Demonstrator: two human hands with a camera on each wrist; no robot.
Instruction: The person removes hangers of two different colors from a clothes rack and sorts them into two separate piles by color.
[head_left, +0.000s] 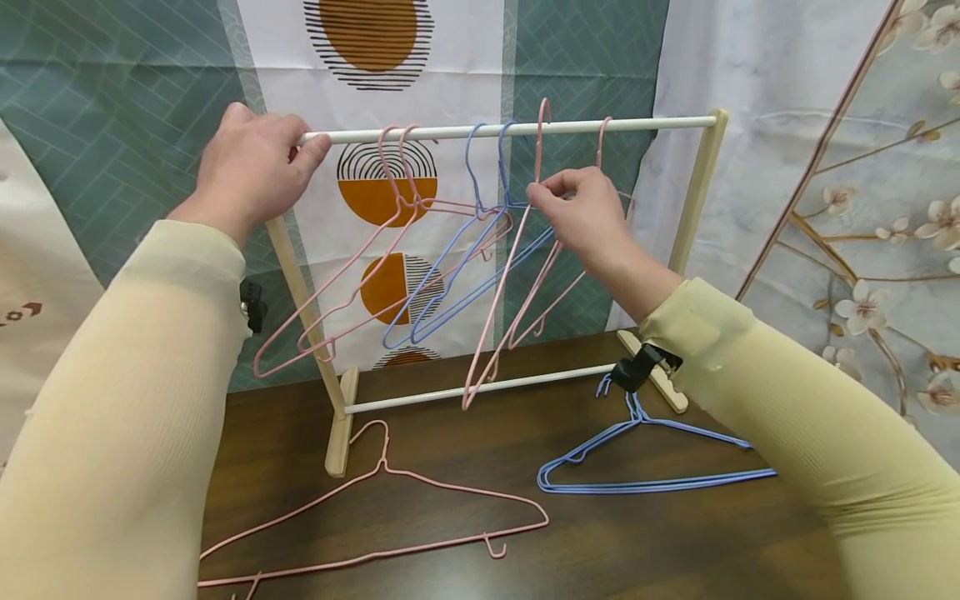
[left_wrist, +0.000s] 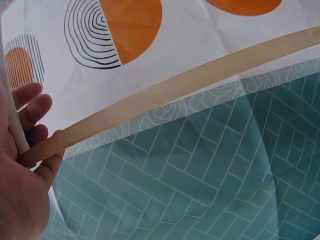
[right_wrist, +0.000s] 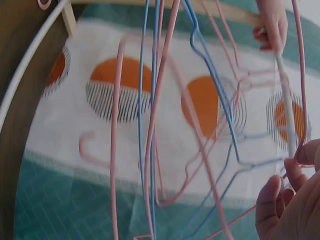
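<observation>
My left hand (head_left: 255,162) grips the top left corner of a clothes rack, where the white rail (head_left: 450,132) meets the wooden post (left_wrist: 150,100). At the rail's right half, my right hand (head_left: 585,212) pinches a pink clothes hanger (head_left: 539,154) just under its hook, thumb against fingertips. That hook loops above the rail, and the hanger's body slants down toward me. Close beside it, another pink hanger (head_left: 600,150) hangs on the rail behind my right hand. Two blue hangers (head_left: 415,339) and two pink hangers (head_left: 386,167) hang farther left.
A pink hanger (head_left: 384,462) lies on the dark wooden table (head_left: 420,517) in front of the rack. Several blue hangers (head_left: 637,487) lie stacked at the right, partly behind my right sleeve. A lower white bar (head_left: 420,400) joins the rack's feet. Patterned curtains hang behind.
</observation>
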